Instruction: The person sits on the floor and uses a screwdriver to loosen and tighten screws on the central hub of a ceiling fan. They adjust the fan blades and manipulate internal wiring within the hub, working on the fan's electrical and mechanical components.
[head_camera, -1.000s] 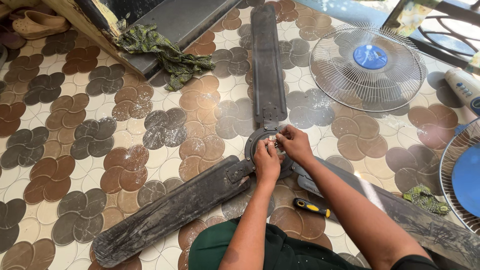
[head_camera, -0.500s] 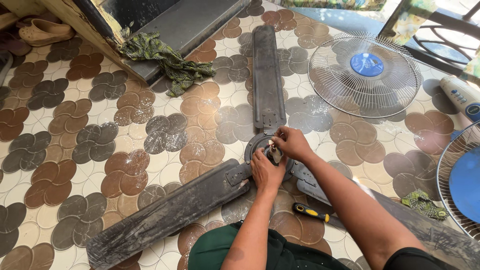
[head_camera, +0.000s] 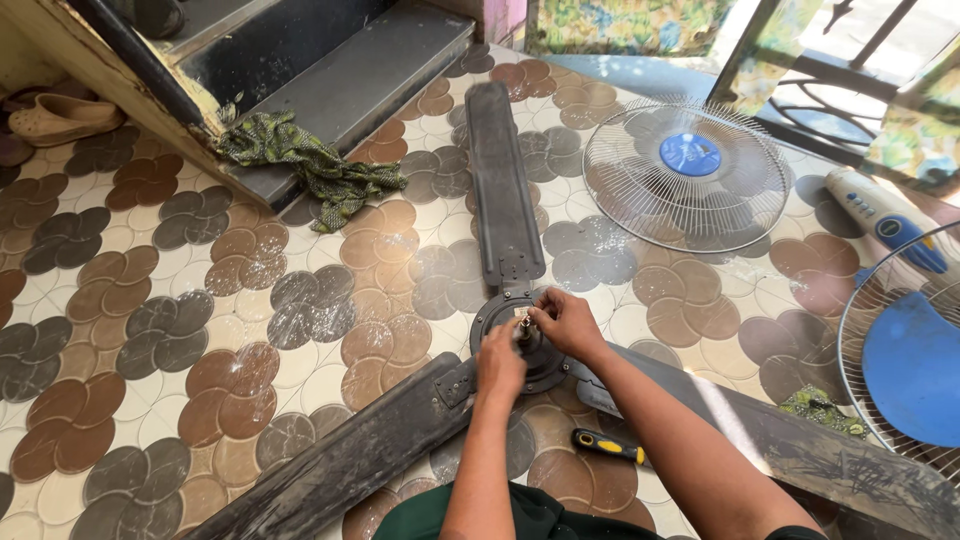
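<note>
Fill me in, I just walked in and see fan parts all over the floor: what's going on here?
A person sits on the tiled floor over a dusty ceiling fan. Both hands work at its central motor hub: the left hand rests on it, the right hand pinches a small part at the shaft. A yellow-handled screwdriver lies nearby, and a wire fan guard sits farther off.

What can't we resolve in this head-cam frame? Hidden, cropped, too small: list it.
- Head view: centre of the ceiling fan hub is covered by the left hand and right hand.
- The small part pinched at the fingertips is too small to identify.
- The yellow-handled tool: its tip is hidden under the right forearm.
- The blue fan is cut off by the right edge.
- The lower blade runs off the bottom edge.
</note>
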